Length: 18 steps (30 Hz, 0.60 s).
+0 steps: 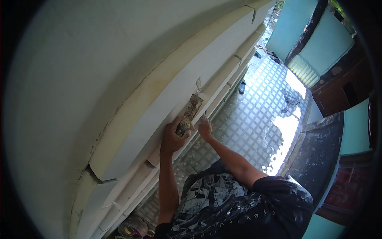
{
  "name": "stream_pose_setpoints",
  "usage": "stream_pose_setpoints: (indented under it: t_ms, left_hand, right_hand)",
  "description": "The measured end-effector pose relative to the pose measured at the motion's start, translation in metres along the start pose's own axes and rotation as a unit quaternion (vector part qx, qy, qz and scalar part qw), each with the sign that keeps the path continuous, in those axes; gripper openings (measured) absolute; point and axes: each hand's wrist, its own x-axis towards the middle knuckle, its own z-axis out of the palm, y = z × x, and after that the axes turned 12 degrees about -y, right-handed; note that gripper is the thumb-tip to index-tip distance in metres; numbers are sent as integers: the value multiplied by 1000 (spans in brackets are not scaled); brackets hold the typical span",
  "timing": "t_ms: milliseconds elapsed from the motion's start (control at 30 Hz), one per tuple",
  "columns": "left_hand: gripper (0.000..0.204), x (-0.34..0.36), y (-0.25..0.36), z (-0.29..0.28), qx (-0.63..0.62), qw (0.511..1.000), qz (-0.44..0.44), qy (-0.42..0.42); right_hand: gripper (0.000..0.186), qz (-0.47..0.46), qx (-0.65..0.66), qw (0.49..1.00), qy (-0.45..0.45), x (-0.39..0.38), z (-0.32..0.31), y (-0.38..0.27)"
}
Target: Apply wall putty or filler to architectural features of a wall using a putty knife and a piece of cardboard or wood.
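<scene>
My left hand [173, 139] grips a putty-crusted flat tool [193, 104] with a wide blade, held against the pale stepped molding [234, 40] along the wall. A pale smear [198, 84] shows just above the blade. A little to the right and lower, my right hand [205, 128] is closed at a lower ledge, with a thin dark object [204, 115] at its fingertips, too small to name. Cracks and joints mark the molding's cream-coloured band [159, 79].
The tiled floor [254, 115] lies below on the right, with sandals [241, 87], other footwear [274, 57] and a crumpled cloth [289, 101]. Turquoise walls [324, 40] and a brown cabinet [338, 89] stand beyond. Some containers [133, 227] sit at the lower left.
</scene>
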Motion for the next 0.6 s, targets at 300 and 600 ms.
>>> stream_pose_setpoints:
  t_ms: [300,600]
  left_hand:
    - [35,3,16,2,-40,999,-19,-30]
    - [36,5,21,3,-8,1000,12,-3]
  right_hand:
    - [29,25,14,1000,1,27,5,22]
    - [55,-125,-40,988,-84,47,-6,49]
